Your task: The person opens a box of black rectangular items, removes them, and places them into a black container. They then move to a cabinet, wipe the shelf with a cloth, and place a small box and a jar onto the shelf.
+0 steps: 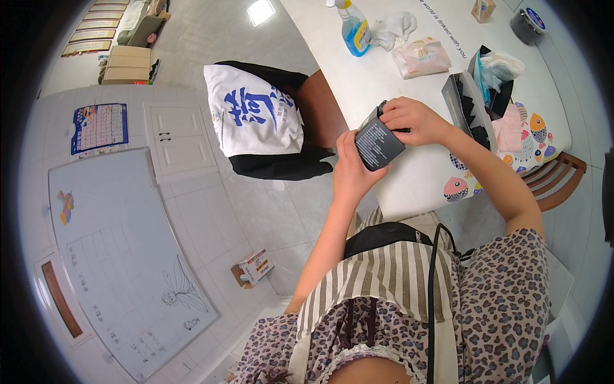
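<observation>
A small black cardboard box [380, 145] with white printed writing is held tilted over the near edge of the table. My left hand [354, 170] grips it from below and the left, with the thumb along its lower edge. Curled over the upper end of the same box is my right hand [413, 120], its fingertips at the dark flaps or contents there. What lies inside the box is hidden by the right fingers.
The white table [422, 177] bears a blue spray bottle [356, 33], a tissue pack [422, 57], crumpled white plastic [395, 29], an open box with black items [467, 108], and a black box holding plastic bags [501, 72]. A chair draped with a white-and-black garment [259, 115] stands left.
</observation>
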Demonstrator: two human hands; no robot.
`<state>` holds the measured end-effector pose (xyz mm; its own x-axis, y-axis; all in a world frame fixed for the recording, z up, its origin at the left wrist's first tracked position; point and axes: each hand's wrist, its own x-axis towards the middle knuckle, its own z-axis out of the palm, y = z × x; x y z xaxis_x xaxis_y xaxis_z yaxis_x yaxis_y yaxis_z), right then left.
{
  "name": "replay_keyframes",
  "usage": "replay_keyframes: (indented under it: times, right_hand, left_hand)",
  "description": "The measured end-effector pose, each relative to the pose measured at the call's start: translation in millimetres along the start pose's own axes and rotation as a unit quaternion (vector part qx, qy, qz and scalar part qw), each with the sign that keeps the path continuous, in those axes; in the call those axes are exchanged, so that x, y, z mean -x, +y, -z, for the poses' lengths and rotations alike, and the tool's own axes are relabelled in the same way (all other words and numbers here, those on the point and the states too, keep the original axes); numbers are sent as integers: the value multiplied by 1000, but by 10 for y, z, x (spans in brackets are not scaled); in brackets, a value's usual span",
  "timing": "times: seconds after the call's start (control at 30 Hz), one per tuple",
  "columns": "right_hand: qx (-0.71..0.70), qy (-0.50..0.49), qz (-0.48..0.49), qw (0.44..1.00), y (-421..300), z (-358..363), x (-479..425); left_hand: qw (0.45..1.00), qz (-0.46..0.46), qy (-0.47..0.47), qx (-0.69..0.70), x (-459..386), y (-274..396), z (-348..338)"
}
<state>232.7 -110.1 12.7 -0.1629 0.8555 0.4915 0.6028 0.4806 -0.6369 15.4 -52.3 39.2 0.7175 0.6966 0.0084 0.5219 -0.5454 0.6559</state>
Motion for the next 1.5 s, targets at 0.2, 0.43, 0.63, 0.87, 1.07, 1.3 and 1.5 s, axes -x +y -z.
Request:
replay_keyframes:
  times: [0.2, 0.43, 0.63, 0.87, 1.07, 1.3, 1.5]
  right_hand:
    - [6, -81, 25, 996, 42, 44, -86]
    - [-108, -113, -80, 984, 140, 28, -72]
    - [15, -182, 37, 983, 140, -26, -98]
    - [24, -222, 167, 960, 378, -214, -133]
    - [-6, -383, 58, 922, 306, -158, -177]
    - [-39, -382, 109, 917, 395, -194, -153]
    - [-47, -377, 86, 921, 406, -216, -126]
  left_hand:
    - [1000, 4, 5, -5, 1, 0, 1]
    - [1000, 29, -3, 2, 4, 20, 17]
    - [1000, 3, -4, -10, -3, 6, 6]
    - [1000, -6, -11, -22, -40, 10, 24]
    - [999, -21, -28, -15, -48, -8, 7]
    - [999, -22, -31, -17, -69, -11, 16]
    - [999, -17, -27, -34, -93, 36, 65]
